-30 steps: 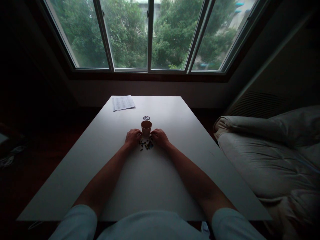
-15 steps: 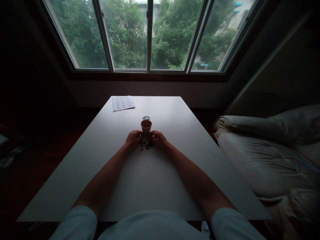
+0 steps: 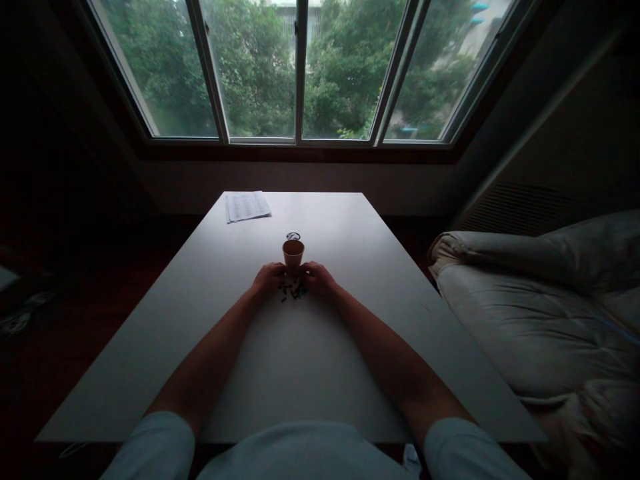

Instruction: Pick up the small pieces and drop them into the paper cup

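White rectangular table (image 3: 380, 267): white paper sheets (image 3: 249, 207), far left, print illegible. Brown tapered cup (image 3: 293, 256), centre; small dark pieces (image 3: 299, 291) nearer. Left hand (image 3: 269, 276), right hand (image 3: 319, 276): half-curled beside cup's base, hold unclear.

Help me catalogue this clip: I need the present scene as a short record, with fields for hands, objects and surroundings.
Hands: left hand and right hand flank the cup's lower part; grip unclear
Cup: paper-like cup, mouth upward
Small pieces: dark pieces scattered on the near side of the cup
Round item: dark-rimmed disc just beyond the cup; identity unclear
Papers: printed sheets near the far left corner
Surface: white table
Surroundings: window ahead, padded seat to the right
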Tool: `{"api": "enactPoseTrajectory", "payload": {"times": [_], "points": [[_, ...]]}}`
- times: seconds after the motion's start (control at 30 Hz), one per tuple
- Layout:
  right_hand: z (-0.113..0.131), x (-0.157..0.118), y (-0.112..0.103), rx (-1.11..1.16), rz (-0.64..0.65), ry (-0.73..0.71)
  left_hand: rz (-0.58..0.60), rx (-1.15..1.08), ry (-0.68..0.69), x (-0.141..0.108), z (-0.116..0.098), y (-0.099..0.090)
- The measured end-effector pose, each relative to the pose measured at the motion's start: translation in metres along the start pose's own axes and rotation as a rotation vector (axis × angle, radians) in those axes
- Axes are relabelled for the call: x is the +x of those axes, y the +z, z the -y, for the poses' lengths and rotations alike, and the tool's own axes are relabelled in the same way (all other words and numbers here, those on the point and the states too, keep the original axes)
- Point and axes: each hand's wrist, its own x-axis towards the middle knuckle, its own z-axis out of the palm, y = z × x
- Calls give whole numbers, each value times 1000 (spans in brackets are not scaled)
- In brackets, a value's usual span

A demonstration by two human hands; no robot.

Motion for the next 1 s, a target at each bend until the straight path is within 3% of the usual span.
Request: {"api": "enactPoseTrajectory", "payload": {"times": [0.27, 0.37, 0.5, 0.67, 1.0], "points": [[-2, -1, 3, 282, 10, 133, -2, -149, -104, -3, -6, -3], [-3, 0, 5, 316, -66, 186, -30, -123, -105, -4, -8, -3], [-2, 1, 3, 237, -245, 280, -75, 18, -53, -6, -14, -2], [-2, 0, -4, 225, -371, 340, -66, 144, 87, -10, -29, 1], [1, 1, -5, 272, -346, 358, 74, 183, 234, -14, -46, -2]]}}
